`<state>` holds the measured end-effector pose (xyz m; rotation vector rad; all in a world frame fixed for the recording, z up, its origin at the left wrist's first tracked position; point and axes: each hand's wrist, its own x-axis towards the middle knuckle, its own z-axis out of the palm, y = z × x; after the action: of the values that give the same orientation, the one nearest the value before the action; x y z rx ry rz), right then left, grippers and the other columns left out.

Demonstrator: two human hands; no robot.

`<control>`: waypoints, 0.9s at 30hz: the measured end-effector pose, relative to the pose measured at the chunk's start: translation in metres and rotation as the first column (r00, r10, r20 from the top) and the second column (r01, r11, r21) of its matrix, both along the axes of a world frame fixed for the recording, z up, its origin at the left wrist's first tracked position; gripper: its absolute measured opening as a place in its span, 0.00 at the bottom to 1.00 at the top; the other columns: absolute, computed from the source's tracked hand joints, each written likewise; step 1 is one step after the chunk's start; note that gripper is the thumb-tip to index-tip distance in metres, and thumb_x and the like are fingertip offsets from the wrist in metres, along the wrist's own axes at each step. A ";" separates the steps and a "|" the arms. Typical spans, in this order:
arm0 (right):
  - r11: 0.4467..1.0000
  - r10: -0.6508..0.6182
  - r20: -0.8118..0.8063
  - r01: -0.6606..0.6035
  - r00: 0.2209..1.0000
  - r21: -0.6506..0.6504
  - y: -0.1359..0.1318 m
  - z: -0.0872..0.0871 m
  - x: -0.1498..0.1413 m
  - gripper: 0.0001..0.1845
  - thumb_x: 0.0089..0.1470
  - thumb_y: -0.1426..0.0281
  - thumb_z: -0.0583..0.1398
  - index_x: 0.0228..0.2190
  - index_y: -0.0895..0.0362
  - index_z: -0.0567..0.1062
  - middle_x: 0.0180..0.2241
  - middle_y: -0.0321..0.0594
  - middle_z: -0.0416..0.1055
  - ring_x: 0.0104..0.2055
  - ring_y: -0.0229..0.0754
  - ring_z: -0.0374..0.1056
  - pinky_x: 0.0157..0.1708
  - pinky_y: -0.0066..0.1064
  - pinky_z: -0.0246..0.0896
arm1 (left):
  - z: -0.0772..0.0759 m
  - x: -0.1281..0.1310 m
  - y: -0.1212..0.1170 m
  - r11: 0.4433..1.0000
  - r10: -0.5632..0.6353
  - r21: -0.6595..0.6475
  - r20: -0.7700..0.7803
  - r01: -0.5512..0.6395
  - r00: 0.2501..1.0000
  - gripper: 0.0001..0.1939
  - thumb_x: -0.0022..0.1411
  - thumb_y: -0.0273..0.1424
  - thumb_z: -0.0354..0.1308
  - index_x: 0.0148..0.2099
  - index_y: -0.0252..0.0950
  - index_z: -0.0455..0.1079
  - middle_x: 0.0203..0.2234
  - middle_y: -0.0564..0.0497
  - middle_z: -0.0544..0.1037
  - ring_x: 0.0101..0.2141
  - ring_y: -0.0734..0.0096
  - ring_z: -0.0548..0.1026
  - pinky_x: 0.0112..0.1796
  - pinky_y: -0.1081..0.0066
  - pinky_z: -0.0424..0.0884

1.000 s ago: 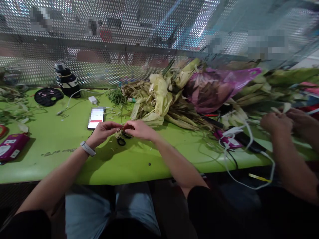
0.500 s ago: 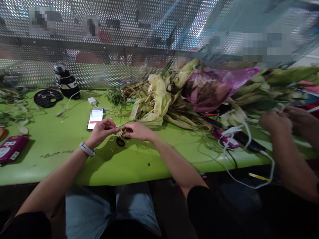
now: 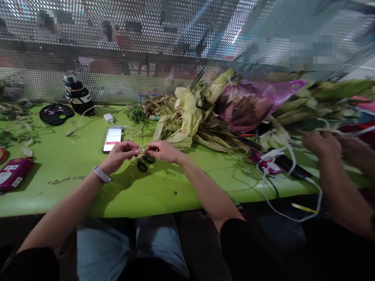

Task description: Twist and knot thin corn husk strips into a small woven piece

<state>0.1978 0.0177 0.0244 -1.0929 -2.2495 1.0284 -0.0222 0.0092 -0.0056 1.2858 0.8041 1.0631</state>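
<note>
Between my two hands is a small pale piece of twisted corn husk [image 3: 141,152], with thin strands hanging from it. My left hand [image 3: 124,152], wearing a light wristband, pinches it from the left with thumb and fingers. From the right, my right hand [image 3: 161,151] pinches the same piece, its fingertips close to the left ones. Black-handled scissors [image 3: 142,166] lie on the green table just below my fingers; their blades are hidden. A phone [image 3: 112,139] with a lit screen lies beyond my left hand.
A heap of corn husks [image 3: 187,113] and a pink plastic bag [image 3: 240,107] stand at the back. A black bottle [image 3: 78,97] and black palette [image 3: 56,114] are back left, a purple box [image 3: 15,174] far left. White cables [image 3: 290,218] loop near a co-worker's hands [image 3: 325,146] at right.
My right hand has shifted slightly, its fingers now pinching higher on the husk piece. More of the scissors' handles shows beneath. The co-worker's hands have moved a little.
</note>
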 end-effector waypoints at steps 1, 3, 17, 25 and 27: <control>1.000 -0.005 -0.005 0.005 1.000 0.001 0.000 0.000 0.000 0.10 0.57 0.66 0.60 0.34 0.61 0.76 0.31 0.39 0.74 0.32 0.35 0.64 0.34 0.28 0.56 | 0.000 0.000 0.000 1.000 -0.012 -0.014 0.000 0.012 1.000 0.15 0.47 0.32 0.73 0.35 0.32 0.74 0.27 0.51 0.80 0.26 0.78 0.75 0.27 0.79 0.69; 1.000 -0.028 -0.032 0.028 0.999 0.004 0.000 0.000 0.001 0.10 0.56 0.66 0.60 0.33 0.61 0.76 0.30 0.38 0.73 0.31 0.35 0.64 0.33 0.28 0.56 | 0.000 0.000 -0.001 0.998 -0.039 -0.044 0.005 0.039 0.999 0.16 0.48 0.31 0.72 0.38 0.34 0.72 0.27 0.53 0.79 0.25 0.79 0.74 0.25 0.80 0.68; 0.977 -0.097 -0.092 0.113 0.991 0.180 -0.009 0.000 -0.005 0.08 0.53 0.67 0.61 0.27 0.60 0.74 0.28 0.36 0.71 0.30 0.34 0.64 0.32 0.27 0.56 | 0.007 0.004 -0.007 0.991 -0.115 -0.089 -0.257 0.095 0.960 0.17 0.48 0.35 0.72 0.38 0.30 0.75 0.28 0.48 0.80 0.26 0.73 0.77 0.25 0.75 0.74; 0.947 -0.071 -0.047 0.082 0.996 0.311 -0.015 -0.006 -0.016 0.09 0.56 0.66 0.60 0.29 0.59 0.73 0.30 0.38 0.71 0.31 0.35 0.63 0.33 0.28 0.56 | 0.006 0.007 -0.009 0.992 -0.125 -0.071 -0.307 0.109 0.943 0.14 0.49 0.36 0.71 0.33 0.31 0.75 0.24 0.51 0.78 0.25 0.74 0.76 0.27 0.72 0.76; 0.955 -0.090 -0.114 0.119 0.989 0.273 -0.014 -0.003 -0.013 0.09 0.57 0.65 0.59 0.32 0.59 0.74 0.31 0.38 0.72 0.31 0.35 0.64 0.33 0.28 0.58 | 0.007 0.005 -0.008 0.995 -0.101 -0.050 -0.293 0.090 0.951 0.15 0.49 0.36 0.71 0.33 0.31 0.75 0.25 0.51 0.78 0.25 0.75 0.75 0.26 0.73 0.75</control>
<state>0.1848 0.0037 0.0212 -1.0024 -2.1503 0.6812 -0.0169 0.0009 0.0011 1.4584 0.9692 0.7848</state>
